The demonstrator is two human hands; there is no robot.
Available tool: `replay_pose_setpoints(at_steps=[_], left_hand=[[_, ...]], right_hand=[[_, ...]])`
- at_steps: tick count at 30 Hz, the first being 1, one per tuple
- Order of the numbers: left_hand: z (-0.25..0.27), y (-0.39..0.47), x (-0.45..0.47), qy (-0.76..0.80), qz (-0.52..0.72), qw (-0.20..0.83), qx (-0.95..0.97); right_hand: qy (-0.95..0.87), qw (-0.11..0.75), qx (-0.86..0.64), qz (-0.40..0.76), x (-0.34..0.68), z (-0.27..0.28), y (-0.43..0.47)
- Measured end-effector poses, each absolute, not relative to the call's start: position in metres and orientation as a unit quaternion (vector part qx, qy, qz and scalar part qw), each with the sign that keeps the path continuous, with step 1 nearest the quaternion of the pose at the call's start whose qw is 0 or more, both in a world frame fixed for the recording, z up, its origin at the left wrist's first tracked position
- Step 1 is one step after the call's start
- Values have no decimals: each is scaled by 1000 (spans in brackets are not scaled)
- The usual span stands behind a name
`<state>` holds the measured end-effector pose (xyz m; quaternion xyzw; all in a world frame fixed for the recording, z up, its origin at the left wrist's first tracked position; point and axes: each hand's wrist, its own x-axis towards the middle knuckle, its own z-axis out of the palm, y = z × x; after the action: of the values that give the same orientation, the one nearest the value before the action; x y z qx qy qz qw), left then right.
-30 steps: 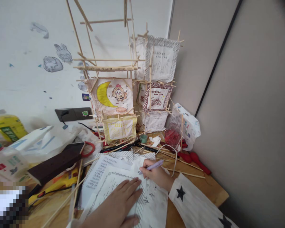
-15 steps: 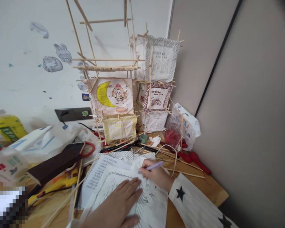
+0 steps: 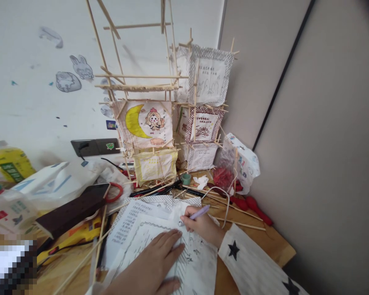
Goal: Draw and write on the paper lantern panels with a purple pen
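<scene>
My right hand (image 3: 199, 224) is closed around a light purple pen (image 3: 199, 212), its tip down at the upper part of a white sheet of paper (image 3: 207, 266). Drawn on that sheet are a wavy border, dark hatching and small marks. My left hand (image 3: 160, 258) lies flat on the same sheet with its fingers stretched out. To the left, partly under the drawing, is a page of handwritten text (image 3: 135, 211). Sheets with a crosshatched border (image 3: 162, 200) stick out behind. Part of the drawing is hidden by my left hand.
Stick frames with a moon panel (image 3: 144, 125) and other drawn panels (image 3: 204, 127) stand at the back. On the left are a dark box (image 3: 70, 211), red-handled scissors (image 3: 115, 192), a yellow glue gun (image 3: 76, 237) and bottles (image 3: 9, 162). A white cable (image 3: 227, 209) and loose sticks lie right.
The pen has tilted slightly and shifted a little to the left with my right hand. My left hand stays in place on the paper.
</scene>
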<state>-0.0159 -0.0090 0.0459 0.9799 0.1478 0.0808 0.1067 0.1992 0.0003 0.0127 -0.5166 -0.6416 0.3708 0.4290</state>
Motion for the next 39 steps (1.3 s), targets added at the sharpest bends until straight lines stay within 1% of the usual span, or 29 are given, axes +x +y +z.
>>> replay_pose_setpoints(at_steps=[3, 10, 17, 24, 34, 39], left_hand=[[45, -9, -17, 144, 90, 109, 979], [47, -10, -16, 146, 68, 101, 982], [48, -10, -15, 145, 58, 99, 983], [44, -8, -17, 139, 95, 108, 980], [47, -10, -16, 144, 71, 100, 982], [46, -10, -17, 147, 63, 99, 982]], right_hand=[[-638, 431, -516, 376, 200, 11, 1], [-650, 422, -524, 354, 200, 14, -1], [-641, 434, -513, 372, 200, 10, 1], [-646, 432, -511, 367, 202, 9, -1], [-668, 411, -525, 331, 200, 16, -4], [-662, 398, -535, 342, 201, 14, -3]])
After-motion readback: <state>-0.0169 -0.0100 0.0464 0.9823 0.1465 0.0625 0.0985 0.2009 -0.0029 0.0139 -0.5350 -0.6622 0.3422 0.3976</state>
